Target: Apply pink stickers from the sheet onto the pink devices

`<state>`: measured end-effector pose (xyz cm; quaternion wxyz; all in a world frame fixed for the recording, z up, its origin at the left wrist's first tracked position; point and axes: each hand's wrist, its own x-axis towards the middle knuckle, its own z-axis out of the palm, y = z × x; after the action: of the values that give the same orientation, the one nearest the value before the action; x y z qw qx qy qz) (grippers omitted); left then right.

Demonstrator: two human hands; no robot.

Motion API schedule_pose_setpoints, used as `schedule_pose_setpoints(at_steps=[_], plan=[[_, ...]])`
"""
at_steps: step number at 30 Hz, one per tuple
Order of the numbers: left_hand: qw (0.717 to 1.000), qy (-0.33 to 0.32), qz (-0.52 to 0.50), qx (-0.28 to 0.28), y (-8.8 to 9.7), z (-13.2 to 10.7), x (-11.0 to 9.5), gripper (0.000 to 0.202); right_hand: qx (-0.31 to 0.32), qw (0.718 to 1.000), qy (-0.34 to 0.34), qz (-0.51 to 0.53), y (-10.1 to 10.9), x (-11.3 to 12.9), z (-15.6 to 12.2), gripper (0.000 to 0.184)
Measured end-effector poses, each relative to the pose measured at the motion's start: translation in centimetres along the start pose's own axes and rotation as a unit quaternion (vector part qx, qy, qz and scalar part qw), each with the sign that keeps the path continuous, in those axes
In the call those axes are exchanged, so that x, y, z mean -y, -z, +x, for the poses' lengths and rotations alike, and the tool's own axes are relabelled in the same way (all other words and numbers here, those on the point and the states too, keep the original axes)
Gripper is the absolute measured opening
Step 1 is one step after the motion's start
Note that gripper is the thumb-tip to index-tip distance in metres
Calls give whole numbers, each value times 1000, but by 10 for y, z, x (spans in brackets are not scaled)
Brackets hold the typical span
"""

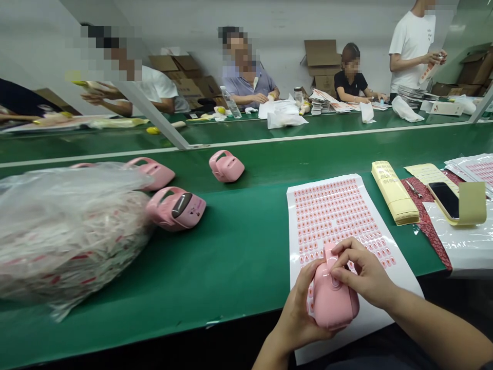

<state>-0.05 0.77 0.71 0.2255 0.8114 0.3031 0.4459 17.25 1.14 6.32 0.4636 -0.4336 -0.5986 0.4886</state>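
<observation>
My left hand point(298, 308) is wrapped round the side and base of a pink plastic case with a loop handle point(334, 306), holding it tilted over the lower part of a sticker sheet. The fingers of my right hand point(356, 270) are pinched together at the case's upper face, by the handle. They press on a small oval sticker point(336, 282) there. Under both hands lies the white sheet point(295, 221) with rows of small pink oval stickers; a few spots in the rows are bare.
Similar pink cases point(227, 167) stand at mid-left, beside a big clear plastic bag point(77, 246) full of small pieces. To the right lie a yellow paper stack point(395, 192), tweezers point(414, 188) and a phone point(444, 198). Several co-workers sit or stand across the green bench point(231, 246).
</observation>
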Motion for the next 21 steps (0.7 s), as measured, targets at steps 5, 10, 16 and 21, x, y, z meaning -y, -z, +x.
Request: schedule_pose_setpoints(at_steps=[5,10,16,21], plan=[[1000,-4,-6,7,0,-3,2,97,-24,998,42,-26,-3,-6,-4,11],[1000,14,4,19,1,-6,4,95,-37,990,115,-75,-2,-10,-6,10],[999,-10,44,23,3,-7,3,103,-38,976,180,-116,-2,-13,-7,8],[998,-16,55,26,4,-7,3,105,-12,976,177,-129,0,-13,-8,11]])
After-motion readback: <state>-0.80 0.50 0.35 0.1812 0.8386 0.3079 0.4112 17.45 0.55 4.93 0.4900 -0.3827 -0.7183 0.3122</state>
